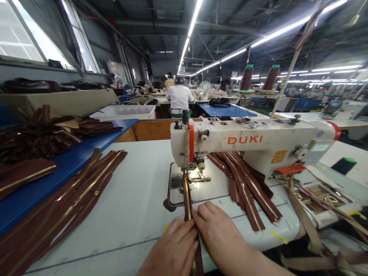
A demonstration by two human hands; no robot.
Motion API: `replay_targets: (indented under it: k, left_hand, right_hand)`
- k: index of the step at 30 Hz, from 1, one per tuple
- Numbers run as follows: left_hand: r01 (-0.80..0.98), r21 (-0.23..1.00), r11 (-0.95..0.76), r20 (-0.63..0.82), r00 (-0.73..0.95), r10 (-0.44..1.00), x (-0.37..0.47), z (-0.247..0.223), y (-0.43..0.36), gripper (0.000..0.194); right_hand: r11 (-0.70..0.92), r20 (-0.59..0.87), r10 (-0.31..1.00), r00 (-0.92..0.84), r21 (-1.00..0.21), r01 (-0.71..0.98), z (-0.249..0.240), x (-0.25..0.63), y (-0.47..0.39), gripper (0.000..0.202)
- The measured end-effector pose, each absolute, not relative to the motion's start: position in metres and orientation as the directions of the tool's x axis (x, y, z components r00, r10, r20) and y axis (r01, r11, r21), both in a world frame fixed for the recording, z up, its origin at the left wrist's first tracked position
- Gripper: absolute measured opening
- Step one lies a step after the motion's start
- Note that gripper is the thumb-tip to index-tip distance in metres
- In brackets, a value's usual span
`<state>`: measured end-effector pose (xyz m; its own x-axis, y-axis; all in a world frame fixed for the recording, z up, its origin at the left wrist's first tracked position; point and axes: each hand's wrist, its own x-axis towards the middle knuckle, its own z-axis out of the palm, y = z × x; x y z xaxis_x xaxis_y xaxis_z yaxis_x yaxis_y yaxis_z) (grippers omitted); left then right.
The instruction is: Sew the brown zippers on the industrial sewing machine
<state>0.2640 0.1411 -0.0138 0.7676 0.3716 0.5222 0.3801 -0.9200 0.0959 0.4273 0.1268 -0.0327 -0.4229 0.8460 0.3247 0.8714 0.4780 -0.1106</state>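
A brown zipper strip with gold teeth [188, 195] runs from under the needle area of the white sewing machine [215, 142] toward me. My left hand [174, 245] pinches its left side, fingers pressed together over the fabric. Opposite it, my right hand [215, 230] grips the right edge with bent fingers; its fingertips are partly hidden. Both hands meet on the strip, in front of the metal needle plate [175, 191]. Several more brown zippers [247, 191] lie to the right, beneath the machine arm.
Long brown zippers [83, 191] lie on the table at left. Beyond them, a blue board [66, 161] bears a heap of brown pieces [37, 130]. A parts tray [327, 203] sits at right near a dark thread cone [343, 165]. A person in white [180, 97] sits ahead.
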Motion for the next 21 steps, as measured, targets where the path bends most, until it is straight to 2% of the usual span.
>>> replay_targets:
  k: [7, 10, 15, 18, 21]
  left_hand:
    - [0.348, 0.295, -0.890, 0.505, 0.734, 0.455, 0.259, -0.008, 0.157, 0.026]
    - [0.376, 0.274, -0.885, 0.483, 0.742, 0.465, 0.258, -0.010, 0.176, 0.027]
    - [0.337, 0.207, -0.918, 0.367, 0.843, 0.393, 0.258, -0.017, 0.195, 0.024]
    - [0.332, 0.204, -0.921, 0.378, 0.841, 0.387, 0.256, -0.018, 0.195, 0.025]
    - [0.334, 0.203, -0.921, 0.409, 0.826, 0.389, 0.256, -0.019, 0.193, 0.029]
  right_hand:
    - [0.518, 0.319, 0.816, -0.483, -0.029, 0.855, -0.031, 0.429, 0.126, 0.012]
    - [0.528, 0.330, 0.799, -0.502, 0.011, 0.849, -0.027, 0.428, 0.127, 0.012]
    - [0.545, 0.294, 0.796, -0.530, 0.035, 0.838, -0.022, 0.432, 0.129, 0.014]
    - [0.549, 0.269, 0.806, -0.527, -0.008, 0.836, -0.018, 0.440, 0.128, 0.015]
    - [0.513, 0.262, 0.842, -0.472, -0.117, 0.850, -0.016, 0.449, 0.126, 0.016]
